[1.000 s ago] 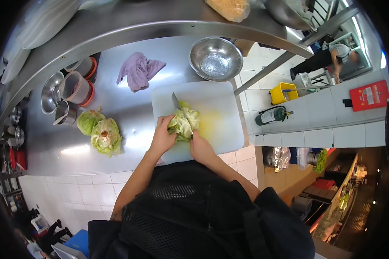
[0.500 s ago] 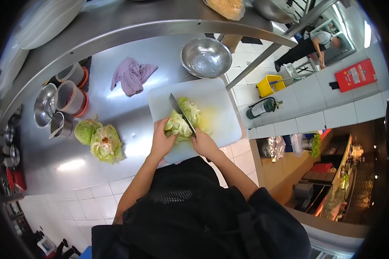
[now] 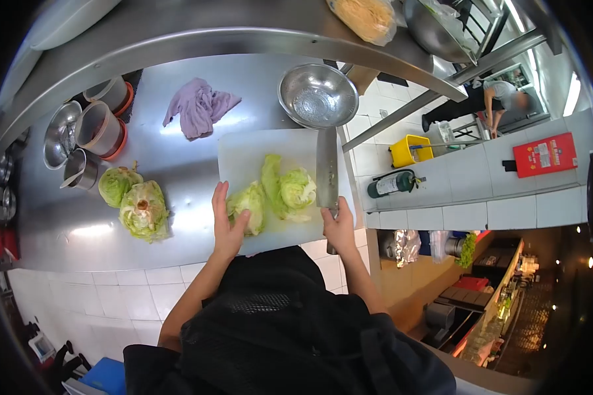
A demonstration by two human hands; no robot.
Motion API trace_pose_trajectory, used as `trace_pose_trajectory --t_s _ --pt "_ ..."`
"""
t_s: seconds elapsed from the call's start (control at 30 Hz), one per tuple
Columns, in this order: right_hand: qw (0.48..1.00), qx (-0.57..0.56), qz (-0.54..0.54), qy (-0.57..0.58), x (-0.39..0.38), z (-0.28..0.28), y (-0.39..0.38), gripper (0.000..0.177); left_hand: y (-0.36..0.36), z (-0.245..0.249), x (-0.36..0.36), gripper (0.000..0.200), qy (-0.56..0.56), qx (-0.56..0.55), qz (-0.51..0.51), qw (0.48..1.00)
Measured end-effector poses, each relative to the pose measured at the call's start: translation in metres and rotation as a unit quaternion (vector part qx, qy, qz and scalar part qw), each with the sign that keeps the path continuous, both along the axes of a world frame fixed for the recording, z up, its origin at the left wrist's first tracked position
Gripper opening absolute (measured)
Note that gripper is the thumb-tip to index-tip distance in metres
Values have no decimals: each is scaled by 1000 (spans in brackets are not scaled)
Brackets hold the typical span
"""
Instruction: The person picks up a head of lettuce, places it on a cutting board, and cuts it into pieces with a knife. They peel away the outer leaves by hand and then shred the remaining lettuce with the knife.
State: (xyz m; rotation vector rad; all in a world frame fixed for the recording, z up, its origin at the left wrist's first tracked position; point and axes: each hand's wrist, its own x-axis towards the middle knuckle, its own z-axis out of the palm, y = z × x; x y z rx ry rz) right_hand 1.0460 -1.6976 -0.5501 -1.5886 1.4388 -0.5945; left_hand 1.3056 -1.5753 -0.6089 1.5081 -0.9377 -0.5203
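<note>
A white cutting board (image 3: 244,155) lies on the steel counter. Two lettuce halves rest on it, split apart. My left hand (image 3: 223,224) cups the left half (image 3: 249,206) from its left side. The right half (image 3: 290,189) lies free in the board's middle. My right hand (image 3: 340,227) grips the handle of a big knife (image 3: 326,168), its broad blade lying flat at the board's right edge, pointing away from me.
Two whole lettuce heads (image 3: 133,201) sit on the counter to the left. A steel bowl (image 3: 317,95) stands behind the board, a purple cloth (image 3: 197,105) beside it. Plastic tubs and metal cups (image 3: 89,135) stand far left. A shelf runs overhead. Another person stands far right.
The lettuce has come apart into two halves. My right hand has swung the knife out to the board's right edge. My left hand has pulled one half to the left.
</note>
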Motion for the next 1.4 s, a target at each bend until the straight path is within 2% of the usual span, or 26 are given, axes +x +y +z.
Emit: trace_pose_trajectory --t_s 0.03,0.1,0.17,0.23,0.3,0.33,0.4,0.43,0.47,0.53,0.57,0.63,0.67,0.73,0.77,0.83,0.87,0.93,0.97,1.07,1.13,1.27,1.33,1.4 --pt "999 44 -9 -27 -7 3 -8 26 -5 1 -6 79 -5 4 5 1000" --pt "997 72 5 -29 -21 2 -23 27 -16 4 -17 75 -104 75 4 992" --pt "994 105 5 -38 -41 -14 -30 28 -28 -17 -19 74 -109 82 20 990" --pt "997 36 71 -19 -57 -39 -38 32 -42 -27 -17 72 -118 89 35 988" --pt "997 27 78 -7 -66 -46 -36 35 -53 -28 -18 72 -203 94 110 968" --pt "996 6 91 18 -69 -45 -38 38 -57 -14 -23 72 -212 100 106 966" --pt "995 47 92 -7 -76 -49 -42 39 -62 20 -33 67 -374 163 173 896" --pt "992 79 97 -25 -79 -51 -45 41 -65 37 -40 67 -437 153 173 869" --pt "992 83 93 -31 -81 -55 -47 41 -71 42 -45 67 -443 154 169 867" --pt "993 18 116 -19 -82 -60 -50 42 -79 52 -56 71 -375 84 25 923" --pt "992 19 119 -24 -81 -63 -53 42 -86 54 -63 71 -379 86 28 921" --pt "991 6 131 -11 -71 -47 -69 45 -115 62 -81 69 -315 149 -133 928" --pt "992 2 129 -13 -65 -39 -75 45 -122 59 -84 69 -318 145 -134 927" --pt "986 -44 154 49 -58 -25 -85 45 -136 50 -90 63 -169 207 -223 937" --pt "985 -53 153 53 -58 -26 -86 45 -139 47 -91 63 -168 198 -222 940" --pt "980 -98 158 66 -54 -32 -83 40 -138 46 -88 64 -168 268 -237 918" --pt "980 -101 161 65 -52 -36 -86 40 -134 41 -87 64 -169 267 -233 920" --pt "978 -26 157 134 -54 -35 -90 31 -129 29 -92 61 -161 232 -207 937" --pt "979 -23 150 134 -56 -34 -87 31 -125 23 -93 61 -162 233 -214 935" --pt "980 -46 165 103 -61 5 -76 26 -123 20 -100 54 -170 198 -195 946" --pt "978 -24 198 68 -65 31 -58 25 -124 22 -106 48 -239 221 -189 927" --pt "973 25 218 72 -70 54 -38 25 -120 23 -114 48 -227 243 -192 923" --pt "971 58 209 97 -67 68 -32 24 -119 20 -117 47 -238 218 -173 931" --pt "970 50 215 98 -66 64 -30 24 -118 20 -118 47 -244 224 -179 927"
